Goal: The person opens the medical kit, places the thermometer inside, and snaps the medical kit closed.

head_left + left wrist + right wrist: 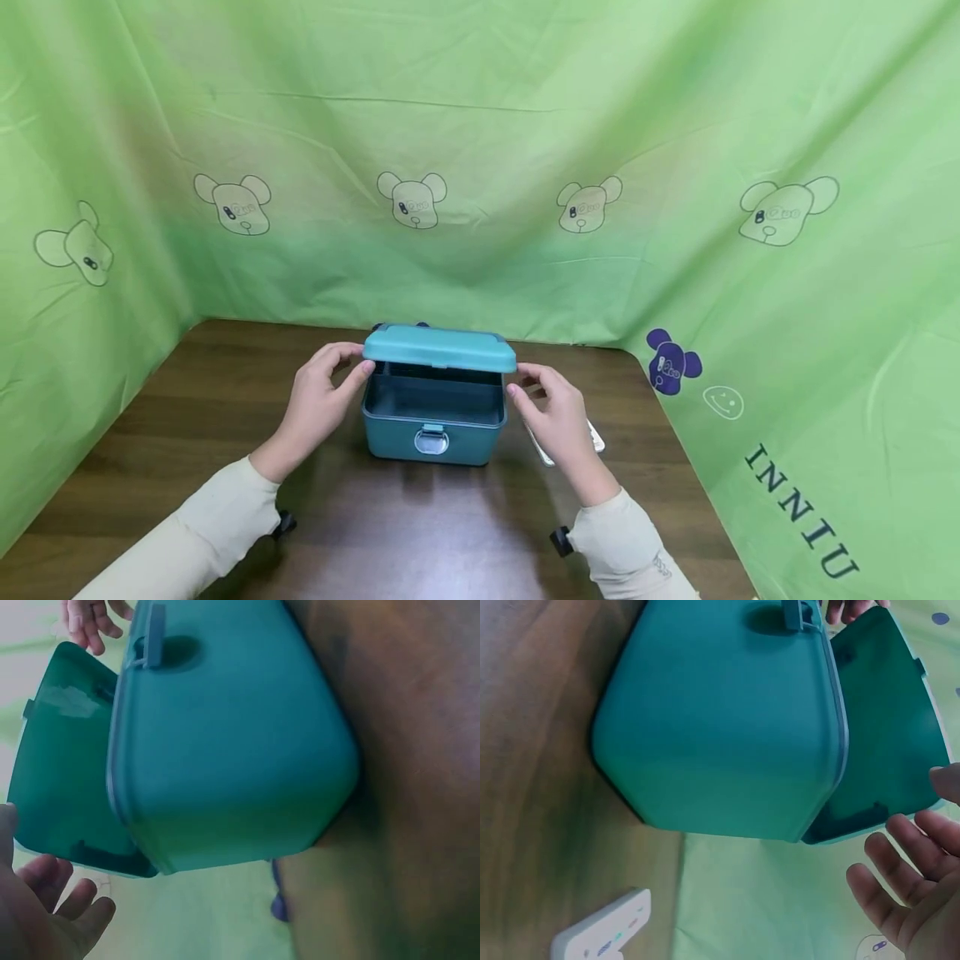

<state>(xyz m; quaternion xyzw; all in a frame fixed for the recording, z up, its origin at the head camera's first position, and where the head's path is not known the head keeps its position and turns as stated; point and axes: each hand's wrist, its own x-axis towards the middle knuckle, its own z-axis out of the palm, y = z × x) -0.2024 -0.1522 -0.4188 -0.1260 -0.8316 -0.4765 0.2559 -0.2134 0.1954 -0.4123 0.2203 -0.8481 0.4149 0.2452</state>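
A teal storage box (435,437) with a metal-ringed front latch (432,440) stands on the table, its hinged lid (438,346) tilted partway up. The inside of the box shows dark under the lid. My left hand (318,404) is at the lid's left end, thumb and forefinger extended to its edge. At the opposite end, my right hand (555,412) has its forefinger at the lid's corner and its thumb just below. In the right wrist view, the fingers (900,874) of that hand are spread and loosely bent beside the lid.
A flat white object with small coloured marks (604,930) lies on the wooden table (420,533) to the right of the box, partly behind my right hand in the head view. Green printed cloth (495,267) hangs around the back and sides.
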